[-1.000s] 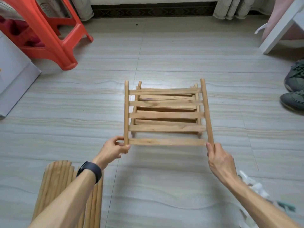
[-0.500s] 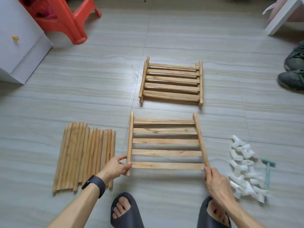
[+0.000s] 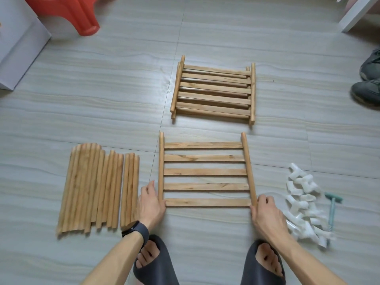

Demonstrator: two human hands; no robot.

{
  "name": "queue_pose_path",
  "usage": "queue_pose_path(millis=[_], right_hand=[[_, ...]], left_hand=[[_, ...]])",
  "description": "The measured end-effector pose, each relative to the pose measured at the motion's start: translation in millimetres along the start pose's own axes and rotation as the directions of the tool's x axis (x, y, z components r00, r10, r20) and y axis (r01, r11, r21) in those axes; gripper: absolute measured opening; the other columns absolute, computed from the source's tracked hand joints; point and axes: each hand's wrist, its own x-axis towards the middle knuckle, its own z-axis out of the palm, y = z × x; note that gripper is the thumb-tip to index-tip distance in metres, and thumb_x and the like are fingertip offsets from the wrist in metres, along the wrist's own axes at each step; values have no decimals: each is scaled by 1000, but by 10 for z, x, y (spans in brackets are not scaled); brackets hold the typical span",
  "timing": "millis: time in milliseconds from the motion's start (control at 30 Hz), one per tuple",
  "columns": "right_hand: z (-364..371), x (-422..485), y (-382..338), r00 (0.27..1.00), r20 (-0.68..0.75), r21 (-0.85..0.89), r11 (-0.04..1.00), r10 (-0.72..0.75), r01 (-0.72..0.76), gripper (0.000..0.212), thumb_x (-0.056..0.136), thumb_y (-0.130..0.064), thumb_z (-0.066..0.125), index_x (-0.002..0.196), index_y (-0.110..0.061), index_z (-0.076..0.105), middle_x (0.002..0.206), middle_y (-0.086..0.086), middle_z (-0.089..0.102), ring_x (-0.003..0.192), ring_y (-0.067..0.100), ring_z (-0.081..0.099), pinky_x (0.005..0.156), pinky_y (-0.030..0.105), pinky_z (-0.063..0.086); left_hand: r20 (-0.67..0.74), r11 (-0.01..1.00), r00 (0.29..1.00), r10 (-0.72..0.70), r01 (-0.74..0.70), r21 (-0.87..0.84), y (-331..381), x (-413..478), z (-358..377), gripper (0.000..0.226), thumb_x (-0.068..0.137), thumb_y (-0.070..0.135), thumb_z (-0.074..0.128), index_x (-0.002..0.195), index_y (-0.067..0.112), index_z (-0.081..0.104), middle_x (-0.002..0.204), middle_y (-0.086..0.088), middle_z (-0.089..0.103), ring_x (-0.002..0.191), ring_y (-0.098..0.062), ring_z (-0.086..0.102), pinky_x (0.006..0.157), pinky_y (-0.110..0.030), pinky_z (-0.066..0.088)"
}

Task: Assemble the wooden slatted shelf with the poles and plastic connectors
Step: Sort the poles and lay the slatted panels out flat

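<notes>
A wooden slatted panel [image 3: 205,171] with several slats lies flat on the floor in front of me. My left hand [image 3: 151,201] holds the near end of its left rail, thumb on the corner. My right hand [image 3: 266,212] grips the near end of the right rail. A stack of more slatted panels [image 3: 213,91] lies just beyond it. A row of round wooden poles [image 3: 96,188] lies side by side to the left. White plastic connectors [image 3: 304,204] are piled to the right.
A small teal mallet [image 3: 332,210] lies right of the connectors. My feet in dark slippers [image 3: 154,262] are just behind the panel. A red stool [image 3: 67,11] and white box [image 3: 18,38] stand far left; someone's shoes [image 3: 368,87] and white furniture [image 3: 357,13] far right.
Both hands lifted the top panel off the stack, drew it toward me and lowered it flat onto the floor. The view has tilted down, showing the poles, connectors and my feet.
</notes>
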Motion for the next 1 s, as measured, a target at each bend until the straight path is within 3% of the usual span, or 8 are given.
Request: queue_pose_path(millis=[167, 333, 467, 567, 633, 800, 900, 1000], right_hand=[[-51, 92, -66, 996, 25, 66, 994, -85, 84, 64, 95, -7, 48, 153, -23, 28, 154, 6, 30, 112, 33, 53, 82, 39, 50], [-74, 149, 15, 992, 107, -25, 997, -64, 67, 87, 87, 11, 37, 161, -21, 6, 168, 1, 7, 122, 31, 47, 97, 36, 47], [-82, 183, 114, 990, 107, 28, 995, -96, 93, 76, 92, 4, 42, 159, -21, 18, 165, 3, 20, 126, 33, 47, 101, 37, 46], [-212, 155, 187, 987, -149, 187, 978, -67, 94, 40, 94, -17, 56, 134, -15, 56, 130, 9, 54, 110, 31, 55, 88, 39, 48], [-338, 151, 358, 956, -276, 275, 961, 97, -19, 29, 91, -21, 62, 119, -12, 61, 115, 12, 55, 103, 31, 55, 84, 40, 46], [-477, 146, 934, 935, -99, 180, 930, 341, -320, 42, 88, -49, 66, 115, -18, 56, 116, 14, 56, 103, 37, 58, 79, 41, 44], [-387, 123, 1091, 963, -34, 71, 962, 268, -265, 34, 92, -51, 59, 115, -26, 60, 113, 7, 65, 102, 33, 61, 76, 38, 46], [-359, 105, 1089, 970, -89, 99, 971, 225, -216, 21, 98, -39, 55, 105, -23, 65, 109, 8, 67, 101, 33, 61, 77, 39, 45]], left_hand=[[104, 930, 970, 219, -240, 278, -45, -37, 53, 89, 99, 43, 51, 160, 21, -11, 166, 1, -16, 155, -19, 5, 124, -44, 19], [175, 876, 955, 238, -289, 387, -19, -16, 78, 88, 102, 44, 47, 157, 22, -18, 163, 3, -22, 155, -17, -2, 124, -45, 14], [185, 855, 955, 233, -292, 429, 84, 9, 81, 85, 103, 41, 44, 157, 20, -19, 164, 1, -22, 155, -17, -2, 124, -45, 14], [201, 843, 957, 211, -282, 458, 132, 3, 75, 83, 105, 39, 40, 156, 18, -21, 163, 0, -26, 155, -17, -4, 124, -46, 12], [204, 863, 959, 197, -268, 429, 146, 4, 101, 78, 106, 39, 35, 156, 18, -21, 163, 0, -25, 155, -17, -2, 124, -46, 13], [130, 937, 972, 196, -225, 269, 167, 13, 185, 70, 106, 29, 34, 160, 16, -7, 167, -2, -14, 131, -25, 47, 101, -37, 48], [115, 949, 980, 162, -187, 254, 198, 15, 201, 79, 100, 13, 43, 160, 16, -8, 167, -1, -15, 105, -21, 51, 77, -29, 50], [137, 948, 976, 167, -197, 250, 199, 49, 185, 81, 99, 12, 45, 160, 15, -9, 167, -1, -18, 102, -21, 52, 79, -30, 50]])
